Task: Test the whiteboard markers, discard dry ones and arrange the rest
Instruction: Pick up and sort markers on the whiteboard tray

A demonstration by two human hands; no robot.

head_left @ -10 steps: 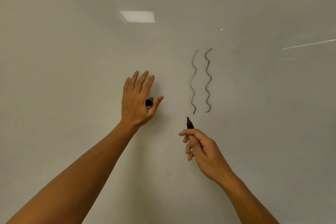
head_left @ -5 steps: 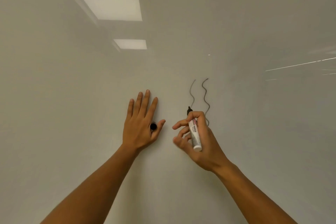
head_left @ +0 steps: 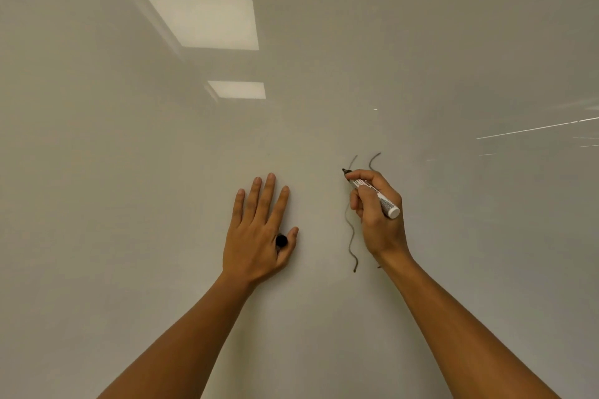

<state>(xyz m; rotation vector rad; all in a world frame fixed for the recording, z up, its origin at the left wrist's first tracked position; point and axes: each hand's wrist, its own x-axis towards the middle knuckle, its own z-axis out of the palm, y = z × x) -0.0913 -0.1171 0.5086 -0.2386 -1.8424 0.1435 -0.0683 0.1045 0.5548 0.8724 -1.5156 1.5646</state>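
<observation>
Already the right hand (head_left: 377, 214) is gripping the whiteboard marker (head_left: 372, 192), its tip beside the wavy test lines (head_left: 351, 236), risking smearing them, while the left hand (head_left: 259, 230) is pinching the black cap (head_left: 281, 240).

Two rectangular ceiling lights (head_left: 207, 20) reflect in a glossy pale surface.

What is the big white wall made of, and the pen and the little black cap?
The whiteboard looks like smooth, glossy coated board or glass: it mirrors the ceiling lights. The marker in the right hand seems hard white plastic with a printed label and a dark, probably felt, tip. The cap, pinched by the left hand, looks like black plastic.
</observation>
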